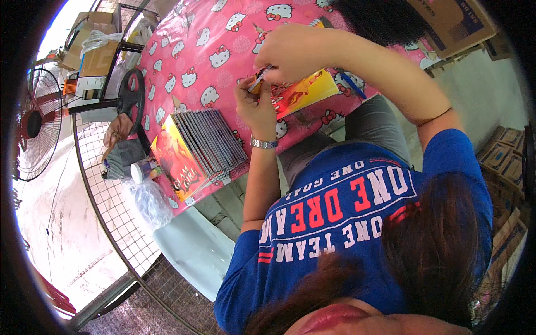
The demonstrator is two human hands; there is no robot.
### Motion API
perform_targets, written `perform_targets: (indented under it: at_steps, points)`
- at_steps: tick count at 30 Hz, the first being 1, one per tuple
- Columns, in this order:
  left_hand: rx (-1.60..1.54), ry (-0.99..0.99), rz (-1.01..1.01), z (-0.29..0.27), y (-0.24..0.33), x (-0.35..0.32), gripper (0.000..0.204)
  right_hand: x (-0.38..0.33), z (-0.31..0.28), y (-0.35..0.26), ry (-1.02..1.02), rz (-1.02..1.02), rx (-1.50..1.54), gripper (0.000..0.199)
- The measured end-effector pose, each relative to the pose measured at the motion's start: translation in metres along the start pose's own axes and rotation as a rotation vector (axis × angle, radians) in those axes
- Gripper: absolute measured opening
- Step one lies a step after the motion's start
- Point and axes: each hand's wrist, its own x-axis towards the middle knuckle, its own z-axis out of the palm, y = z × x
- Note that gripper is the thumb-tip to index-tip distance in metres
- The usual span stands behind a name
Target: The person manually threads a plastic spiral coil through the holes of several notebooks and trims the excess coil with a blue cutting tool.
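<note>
Over the pink cat-print tablecloth (209,56), both my hands meet at the coil-bound edge of a red and yellow notebook (310,97). My left hand (257,109), with a metal watch on its wrist, is closed on the notebook's edge, thumb up against it. Right above it, my right hand (287,53) has its fingers pinched together close to the coil; what sits between them is hidden. To the left stands a stack of spiral notebooks (209,139), coils showing upward and a red and yellow cover facing out.
Beside the notebook lies a blue pen (353,85). A mass of black coils (379,19) rests at the far right near a cardboard box (452,28). Left of the table are a fan (36,123), a white-lidded jar (137,172), a clear plastic bag (151,204) and wire mesh (111,206).
</note>
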Motion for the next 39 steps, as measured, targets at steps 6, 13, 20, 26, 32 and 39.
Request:
perform_targets:
  at_steps: [6,13,20,26,32,39]
  points:
    - [0.034,-0.035,-0.018,0.003,0.007,-0.002,0.039,0.013,-0.009,-0.015,-0.265,0.126,-0.068,0.03]
    - [0.046,0.011,0.238,0.009,-0.006,0.004,0.036,0.0,0.031,-0.015,0.283,0.037,-0.155,0.028]
    - [0.089,-0.155,-0.143,-0.015,0.005,0.004,0.022,-0.123,0.109,0.059,0.424,0.794,-0.082,0.043]
    - [0.255,-0.061,0.226,-0.007,0.0,0.008,0.022,-0.171,0.167,0.047,0.503,0.701,-0.252,0.054]
    - [0.067,-0.12,-0.061,-0.01,0.004,0.007,0.017,-0.125,0.107,0.0,0.888,0.528,0.345,0.055]
    - [0.129,-0.125,0.052,-0.011,0.006,0.004,0.013,-0.07,0.094,-0.039,0.697,0.16,0.351,0.062]
